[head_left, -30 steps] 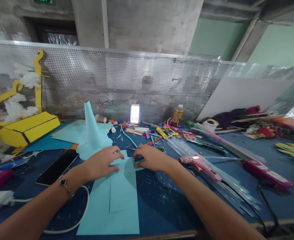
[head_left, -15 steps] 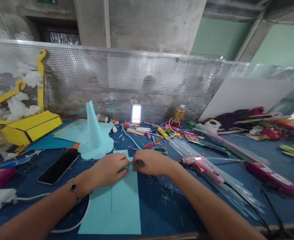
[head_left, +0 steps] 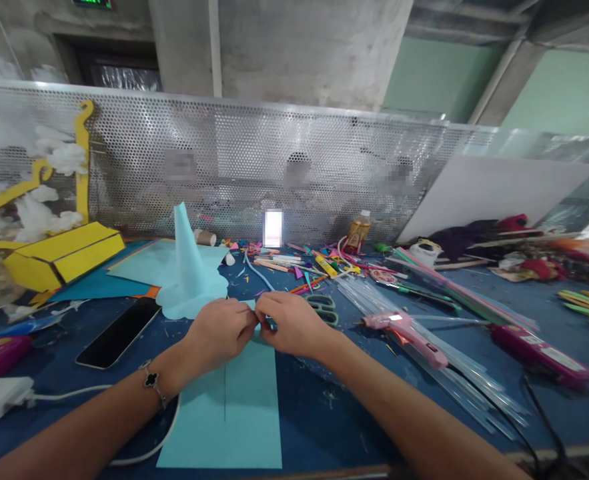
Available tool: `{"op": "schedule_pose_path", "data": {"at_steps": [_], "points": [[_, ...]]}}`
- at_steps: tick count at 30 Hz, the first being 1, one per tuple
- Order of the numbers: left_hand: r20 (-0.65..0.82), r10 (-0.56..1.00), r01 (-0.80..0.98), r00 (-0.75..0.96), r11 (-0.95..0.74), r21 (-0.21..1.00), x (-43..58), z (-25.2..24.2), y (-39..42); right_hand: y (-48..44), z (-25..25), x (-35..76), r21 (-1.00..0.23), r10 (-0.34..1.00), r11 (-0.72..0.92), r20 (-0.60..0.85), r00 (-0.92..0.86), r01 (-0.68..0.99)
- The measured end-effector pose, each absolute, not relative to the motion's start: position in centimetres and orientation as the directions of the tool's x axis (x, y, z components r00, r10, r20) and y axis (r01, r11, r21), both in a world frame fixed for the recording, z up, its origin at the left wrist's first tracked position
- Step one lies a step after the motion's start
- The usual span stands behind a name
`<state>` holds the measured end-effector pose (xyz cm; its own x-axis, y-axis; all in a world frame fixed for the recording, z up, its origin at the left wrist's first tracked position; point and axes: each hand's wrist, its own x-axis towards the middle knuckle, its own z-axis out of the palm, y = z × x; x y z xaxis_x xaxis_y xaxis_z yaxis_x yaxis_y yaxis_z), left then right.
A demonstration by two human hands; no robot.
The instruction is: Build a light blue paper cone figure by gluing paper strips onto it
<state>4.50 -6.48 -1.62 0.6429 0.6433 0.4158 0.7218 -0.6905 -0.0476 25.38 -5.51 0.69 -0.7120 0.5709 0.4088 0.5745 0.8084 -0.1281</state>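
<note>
A light-blue sheet of paper [head_left: 247, 427] lies in front of me, with a thin dark line running along its middle. Over its far end my left hand [head_left: 221, 330] and my right hand [head_left: 291, 323] meet, fingertips almost touching. Both are closed in a pinch; whatever sits between the fingers is hidden or too small to make out. Just beyond my left hand stands a light-blue paper cone [head_left: 188, 260] on a scalloped base. Green-handled scissors [head_left: 323, 308] lie to the right of my right hand, partly covered by it.
A pink hot glue gun [head_left: 407, 337] rests on clear glue sticks [head_left: 467, 380] at the right. At the left are a black phone [head_left: 119, 333] and a yellow paper box [head_left: 67, 253]. Pens and scraps cover the back, near a bottle [head_left: 359, 232] and a perforated metal screen [head_left: 254, 153].
Both hands have shifted slightly away from me and drawn closer together, fingers tightening. More of the scissors' handles shows. The sheet has stayed in place.
</note>
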Motion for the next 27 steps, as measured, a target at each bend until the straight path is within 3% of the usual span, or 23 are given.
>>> {"op": "schedule_pose_path", "data": {"at_steps": [15,23,27], "points": [[0.441,0.705,0.780,0.555,-0.626,0.019,1.9,1.0,-5.2,-3.9,2.8,28.4,-0.199,0.641,0.735,0.516,-0.568,0.648],[0.468,0.803,0.893,0.369,-0.446,0.061,0.4,1.2,-4.5,-1.5,3.9,33.8,-0.221,0.679,0.556,0.677,-0.284,0.801],[0.429,0.780,0.863,0.456,-0.506,0.003,2.4,0.5,-5.2,-3.0,3.1,30.4,-0.165,0.611,0.695,0.648,-0.454,0.700]]}}
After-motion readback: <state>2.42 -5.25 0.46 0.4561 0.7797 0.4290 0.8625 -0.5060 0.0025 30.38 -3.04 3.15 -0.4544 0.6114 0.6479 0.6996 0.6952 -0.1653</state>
